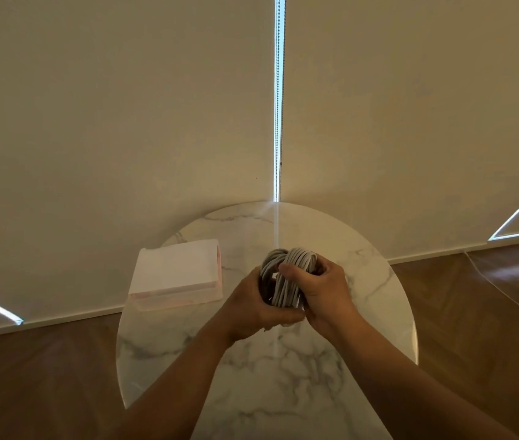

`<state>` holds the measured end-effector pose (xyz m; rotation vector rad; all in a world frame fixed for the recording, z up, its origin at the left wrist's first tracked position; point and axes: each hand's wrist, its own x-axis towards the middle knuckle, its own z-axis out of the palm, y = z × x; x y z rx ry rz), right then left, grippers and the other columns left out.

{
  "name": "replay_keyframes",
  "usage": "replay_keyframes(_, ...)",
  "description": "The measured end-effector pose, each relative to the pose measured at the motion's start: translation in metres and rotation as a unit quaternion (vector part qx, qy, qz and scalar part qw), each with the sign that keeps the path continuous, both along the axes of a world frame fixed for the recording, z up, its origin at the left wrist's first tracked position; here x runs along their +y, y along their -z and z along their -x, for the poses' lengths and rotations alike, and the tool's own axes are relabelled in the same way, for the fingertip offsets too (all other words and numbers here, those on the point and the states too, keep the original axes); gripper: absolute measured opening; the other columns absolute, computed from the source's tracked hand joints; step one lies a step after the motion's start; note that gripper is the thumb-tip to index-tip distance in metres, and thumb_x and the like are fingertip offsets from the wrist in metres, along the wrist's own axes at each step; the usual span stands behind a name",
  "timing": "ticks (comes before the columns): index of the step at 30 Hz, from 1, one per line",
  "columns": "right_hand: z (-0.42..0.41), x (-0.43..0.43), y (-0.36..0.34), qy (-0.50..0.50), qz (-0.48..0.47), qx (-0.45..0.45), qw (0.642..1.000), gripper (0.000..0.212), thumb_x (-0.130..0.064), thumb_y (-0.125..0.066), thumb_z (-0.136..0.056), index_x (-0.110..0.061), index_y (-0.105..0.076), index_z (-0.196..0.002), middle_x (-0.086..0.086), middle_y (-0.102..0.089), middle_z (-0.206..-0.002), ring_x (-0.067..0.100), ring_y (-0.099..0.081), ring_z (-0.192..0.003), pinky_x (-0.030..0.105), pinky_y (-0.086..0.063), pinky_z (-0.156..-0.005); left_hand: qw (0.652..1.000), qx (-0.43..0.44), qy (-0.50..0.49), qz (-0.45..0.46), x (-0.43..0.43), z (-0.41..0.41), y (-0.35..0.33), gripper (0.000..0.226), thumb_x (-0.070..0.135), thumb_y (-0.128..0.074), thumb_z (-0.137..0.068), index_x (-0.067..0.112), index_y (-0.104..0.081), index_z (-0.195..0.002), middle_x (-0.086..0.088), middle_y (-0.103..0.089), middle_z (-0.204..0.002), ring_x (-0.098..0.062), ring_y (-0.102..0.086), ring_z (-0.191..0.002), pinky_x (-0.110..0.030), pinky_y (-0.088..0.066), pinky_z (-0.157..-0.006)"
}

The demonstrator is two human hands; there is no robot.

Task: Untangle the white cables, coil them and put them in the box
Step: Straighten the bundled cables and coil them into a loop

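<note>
While the box (pixel 175 274) sits at left on the table (pixel 283 376), apart from your hands and showing no cable in it, your left hand (pixel 252 300) grips the cables (pixel 286 277) from below. Bundle is held above table centre, looped tight; no loose tangle visible. Your right hand (pixel 318 287) curls round its right side. Judgement: untangling and coiling look near done; boxing remains.

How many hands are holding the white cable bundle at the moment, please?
2. The left hand grips the white cable bundle from its left and underside. The right hand grips its right side, thumb across the front, above the marble table.
</note>
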<state>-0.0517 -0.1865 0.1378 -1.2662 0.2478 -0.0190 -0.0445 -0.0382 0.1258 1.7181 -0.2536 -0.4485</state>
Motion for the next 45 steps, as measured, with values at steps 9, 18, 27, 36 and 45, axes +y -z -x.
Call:
replay_keyframes(9,-0.003,0.005,0.004,-0.028,-0.114,-0.026,0.993,0.022,0.005,-0.07,-0.079,0.007,-0.067,-0.1,0.026,-0.07,-0.097,0.04,-0.068,-0.093,0.051,-0.057,-0.086,0.996,0.064,0.044,0.053,0.017,-0.013,-0.005,0.048,0.017,-0.086,-0.062,0.017,-0.071,-0.108,-0.011,-0.073,-0.102,-0.025,-0.068,-0.099,-0.032,-0.054,-0.08)
replay_keyframes(18,-0.013,-0.018,0.01,-0.134,0.036,-0.091,0.986,0.022,-0.013,-0.074,-0.079,0.002,-0.07,-0.095,0.028,-0.069,-0.095,0.045,-0.066,-0.094,0.057,-0.054,-0.085,0.996,0.081,0.027,0.017,0.006,-0.011,0.005,0.053,0.02,-0.088,-0.057,0.013,-0.072,-0.107,-0.013,-0.073,-0.101,-0.025,-0.069,-0.098,-0.04,-0.057,-0.087)
replay_keyframes(27,-0.03,-0.05,-0.021,-0.344,0.282,-0.077,0.892,0.045,-0.032,-0.067,-0.09,-0.02,-0.053,-0.131,0.004,-0.066,-0.111,0.026,-0.07,-0.09,0.044,-0.061,-0.067,0.994,-0.002,0.014,-0.111,0.006,-0.016,0.003,0.055,0.031,-0.09,-0.056,0.024,-0.069,-0.107,0.001,-0.074,-0.095,-0.011,-0.071,-0.09,-0.038,-0.06,-0.081)
replay_keyframes(36,-0.022,-0.023,0.011,-0.232,0.382,-0.114,0.887,0.02,-0.037,-0.069,-0.088,-0.028,-0.061,-0.105,0.0,-0.07,-0.085,0.014,-0.069,-0.057,0.038,-0.058,-0.049,0.97,-0.025,0.056,-0.236,0.01,-0.011,0.013,0.043,0.031,-0.082,-0.055,0.024,-0.071,-0.096,0.004,-0.074,-0.082,-0.008,-0.07,-0.075,-0.038,-0.06,-0.072)
replay_keyframes(45,-0.014,0.033,0.06,-0.166,0.333,-0.074,0.925,0.018,-0.03,-0.076,-0.083,-0.023,-0.07,-0.098,-0.008,-0.072,-0.088,0.003,-0.067,-0.081,0.019,-0.054,-0.074,0.96,-0.022,0.02,-0.277,0.058,0.012,0.045,0.096,0.059,-0.089,-0.036,0.031,-0.051,-0.119,0.014,-0.066,-0.105,-0.003,-0.064,-0.093,-0.027,-0.058,-0.078)
